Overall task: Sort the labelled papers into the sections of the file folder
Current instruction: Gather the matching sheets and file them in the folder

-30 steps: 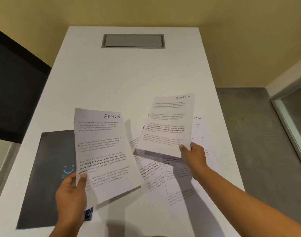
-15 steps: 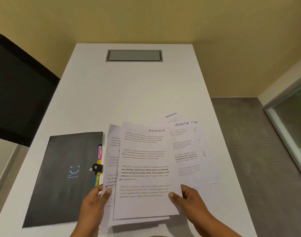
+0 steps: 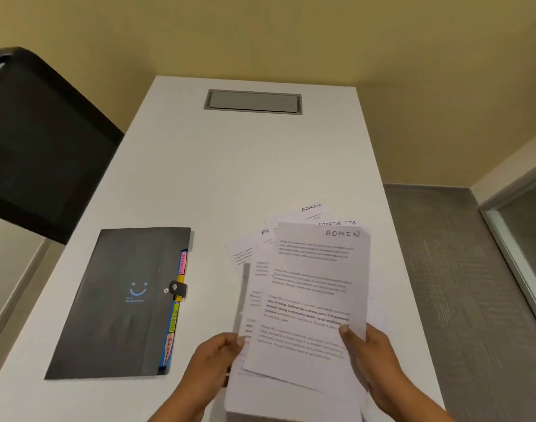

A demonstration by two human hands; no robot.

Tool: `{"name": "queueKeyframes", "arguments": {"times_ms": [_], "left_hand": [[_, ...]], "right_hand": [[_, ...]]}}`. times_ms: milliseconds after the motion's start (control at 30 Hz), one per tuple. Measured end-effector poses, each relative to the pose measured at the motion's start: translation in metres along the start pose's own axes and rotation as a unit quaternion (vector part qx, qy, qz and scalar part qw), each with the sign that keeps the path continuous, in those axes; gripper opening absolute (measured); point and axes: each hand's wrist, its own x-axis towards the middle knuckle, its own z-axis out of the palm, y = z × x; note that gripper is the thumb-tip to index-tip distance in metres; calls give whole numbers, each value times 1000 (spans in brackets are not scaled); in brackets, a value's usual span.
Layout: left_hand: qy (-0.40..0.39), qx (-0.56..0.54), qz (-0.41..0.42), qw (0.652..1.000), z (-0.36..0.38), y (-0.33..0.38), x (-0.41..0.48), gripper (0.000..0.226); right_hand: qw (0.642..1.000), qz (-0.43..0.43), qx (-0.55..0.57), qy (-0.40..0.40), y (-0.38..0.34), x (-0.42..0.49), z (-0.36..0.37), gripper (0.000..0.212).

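I hold a small stack of papers (image 3: 309,287) above the white table (image 3: 230,166), its top sheet headed ADMIN. My left hand (image 3: 212,360) pinches the stack's lower left edge and my right hand (image 3: 370,357) grips its lower right corner, thumb on top. Beneath lie loose papers (image 3: 312,212), one headed ADMIN and one SPORTS. The black file folder (image 3: 117,303) lies shut to the left, fastened by a button clasp, with coloured section tabs (image 3: 177,309) along its right edge.
A black chair back (image 3: 38,144) stands at the table's left. A grey cable hatch (image 3: 253,101) sits at the table's far end. Grey carpet (image 3: 461,269) and a glass partition are to the right.
The two ADMIN sheets, held apart one second ago, have been brought together into one stack in both hands, which then shifted right, uncovering the folder. The view has tilted down.
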Motion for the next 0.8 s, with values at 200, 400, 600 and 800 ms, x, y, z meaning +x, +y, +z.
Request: {"name": "queueKeyframes", "arguments": {"times_ms": [200,400,600,800], "left_hand": [[169,83,39,981,34,8,56,22],[256,187,127,940,55,69,125,52],[249,401,148,869,56,132,182,67],[282,453,127,836,60,138,207,83]], "right_hand": [[996,-30,-18,86,-4,-4,-40,10],[990,-14,55,128,-17,-9,-67,22],[988,-31,52,139,-21,-19,-85,15],[995,-27,37,88,-20,-25,-99,19]]}}
